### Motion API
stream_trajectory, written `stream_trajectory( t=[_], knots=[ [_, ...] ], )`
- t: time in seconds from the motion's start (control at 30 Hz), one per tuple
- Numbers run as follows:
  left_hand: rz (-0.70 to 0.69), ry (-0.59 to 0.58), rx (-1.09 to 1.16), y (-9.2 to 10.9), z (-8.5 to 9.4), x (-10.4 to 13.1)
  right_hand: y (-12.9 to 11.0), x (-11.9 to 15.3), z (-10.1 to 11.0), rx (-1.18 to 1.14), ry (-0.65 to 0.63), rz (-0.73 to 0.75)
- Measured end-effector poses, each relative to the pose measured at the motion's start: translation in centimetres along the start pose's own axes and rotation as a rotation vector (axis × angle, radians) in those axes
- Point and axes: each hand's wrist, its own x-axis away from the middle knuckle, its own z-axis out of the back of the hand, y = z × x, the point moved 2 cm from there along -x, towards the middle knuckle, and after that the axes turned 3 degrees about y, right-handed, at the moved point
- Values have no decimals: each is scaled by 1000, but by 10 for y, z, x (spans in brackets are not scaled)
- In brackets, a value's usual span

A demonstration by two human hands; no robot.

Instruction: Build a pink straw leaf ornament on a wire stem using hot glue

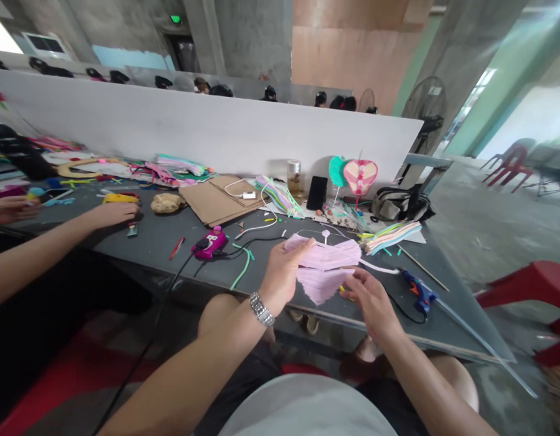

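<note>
Lilac piece (327, 254) was held up over the near edge of the grey table (189, 242). Soft-looking, ribbed surface; broad lobed band on top, pointed part below, dark slit between them. Left hand (282, 272) was clamped on its left side, thumb flat across the front; metal link watch (261, 309) on that wrist. Right hand (370, 297) had bent fingers at the lower right edge; could not tell whether they were pinched on it. A pale, fuzzy-looking stem (378, 266) ran out to the right.

Glue gun (420, 293), blue plastic with orange parts, lay right of the right hand, a long translucent rod (486, 345) reaching from it past the table edge. Thin stick (422, 269) just beyond. Striped bundle (393, 237) of pastel strips behind.

Farther back: heart-shaped fan (360, 177), pink and cream, ribbed, upright beside a green one (338, 171); black glossy phone (316, 192); clear jar (295, 177) with metallic lid; flat brown cardboard (220, 200). Magenta box (210, 243) with black cable to the left. Another person's hand (114, 213) rested by a yellow object (120, 198)
</note>
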Motion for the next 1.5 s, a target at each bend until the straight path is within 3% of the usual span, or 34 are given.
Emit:
stream_trajectory(
  t=[0.07,0.17,0.23,0.33,0.47,0.63,0.87,1.0,1.2,1.5],
  knots=[
    [19,10,-3,-5,5,-1,0,18,14,338,0,187],
    [51,28,-16,-12,9,-2,-25,37,20,698,31,597],
    [77,39,-22,-17,8,-1,-48,37,12,818,53,837],
    [124,26,-16,-23,4,5,-70,18,-6,998,49,972],
    [144,-14,-28,-25,6,13,-68,-7,-20,1136,-44,935],
    [262,-26,4,-35,22,9,-55,-12,-20,1153,-164,878],
    [433,14,149,-50,35,8,-47,-24,-20,1014,-286,749],
    [533,-60,192,-53,36,11,-43,-29,-22,881,-344,703],
    [469,-89,96,-50,40,12,-50,-28,-20,860,-336,723],
    [400,-276,28,-40,38,13,-62,-21,-11,1067,-342,837]
  ],
)
